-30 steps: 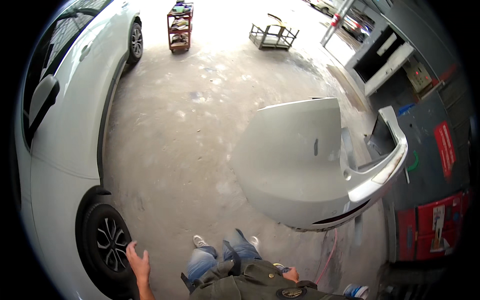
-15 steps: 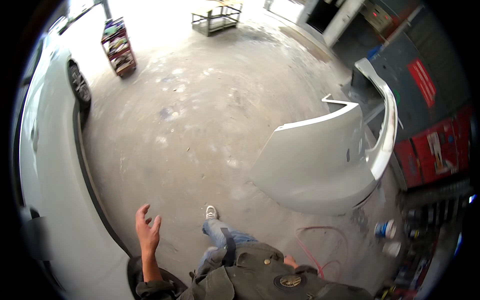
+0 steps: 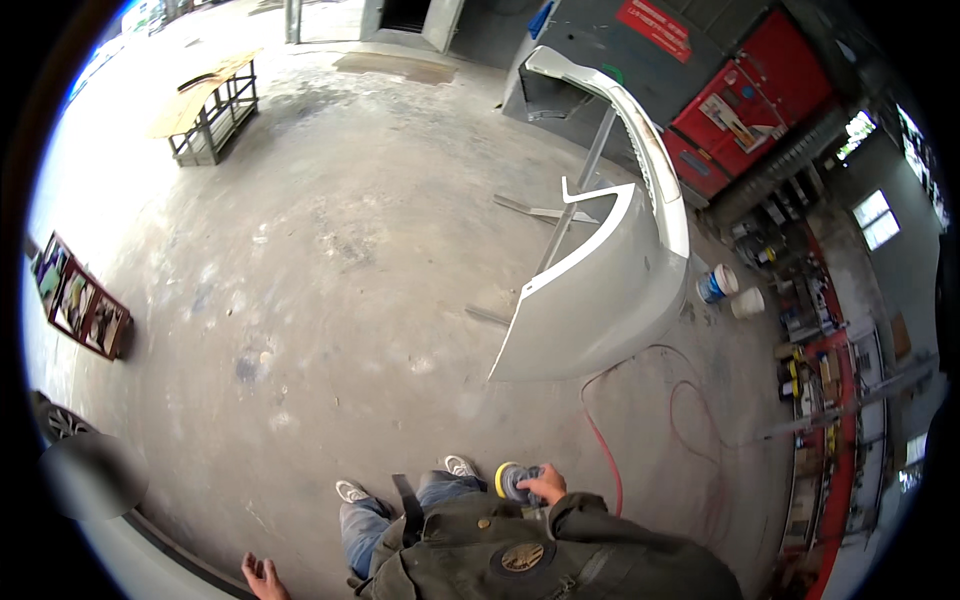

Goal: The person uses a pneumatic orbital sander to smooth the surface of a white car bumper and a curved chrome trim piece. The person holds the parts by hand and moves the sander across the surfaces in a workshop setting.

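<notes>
My right hand (image 3: 545, 484) grips a round handheld tool (image 3: 516, 484) with a yellow-rimmed pad, probably a sander or polisher, beside my legs. My left hand (image 3: 262, 574) hangs low near the lower edge, fingers loosely bent and apart, holding nothing. It is near the white car's lower side (image 3: 165, 555). Ahead of me, a large pale grey and white bumper (image 3: 580, 320) rests on a metal stand (image 3: 552, 248), well away from both hands. A pink hose (image 3: 604, 438) lies looped on the floor below it.
A red tool cart (image 3: 78, 298) stands at left, a board-topped metal table (image 3: 210, 90) at upper left. Two buckets (image 3: 746, 302) stand right of the bumper. A red cabinet (image 3: 740, 100) is behind it, crowded shelving (image 3: 830, 420) along the right. A car wheel (image 3: 62, 420) shows at left.
My view has swung rightward, so the car, cart and table shifted left and the right-hand shelving appeared. My left hand has dropped lower; the tool in my right hand is now plainly visible.
</notes>
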A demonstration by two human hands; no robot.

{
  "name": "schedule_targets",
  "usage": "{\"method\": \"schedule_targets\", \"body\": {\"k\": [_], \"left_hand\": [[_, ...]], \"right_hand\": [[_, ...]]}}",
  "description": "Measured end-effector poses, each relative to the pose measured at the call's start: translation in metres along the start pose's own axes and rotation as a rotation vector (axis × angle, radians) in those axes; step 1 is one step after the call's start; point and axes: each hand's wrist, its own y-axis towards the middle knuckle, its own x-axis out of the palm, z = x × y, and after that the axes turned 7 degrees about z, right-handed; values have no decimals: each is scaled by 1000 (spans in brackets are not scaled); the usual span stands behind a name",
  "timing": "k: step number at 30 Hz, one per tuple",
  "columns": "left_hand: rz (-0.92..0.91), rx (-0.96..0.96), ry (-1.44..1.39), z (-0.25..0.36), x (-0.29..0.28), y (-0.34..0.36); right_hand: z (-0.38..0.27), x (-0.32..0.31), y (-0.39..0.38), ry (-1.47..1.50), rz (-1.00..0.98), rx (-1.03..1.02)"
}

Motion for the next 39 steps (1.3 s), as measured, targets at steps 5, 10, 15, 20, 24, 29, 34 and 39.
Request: {"method": "schedule_targets", "body": {"k": [5,10,15,20,24,29,34,39], "left_hand": [[-198,193,161,124,-6,168],[-377,298,123,269,73,279],[-609,468,32,365,175,365],[-622,507,28,434,191,456],[-576,418,64,451,187,499],[-215,222,133,461,100,592],[-32,76,175,415,49,658],[69,19,94,422,70,770]], "right_hand": [[2,102,-133,226,87,171],[-29,158,-243,707,224,793],[-49,226,-269,999,386,928],[-207,256,-238,852,376,536],[-301,286,-155,1027,575,444],[-525,308,-40,880,647,291],[-752,318,8,1059,569,169],[-999,344,2,1434,420,194]]}}
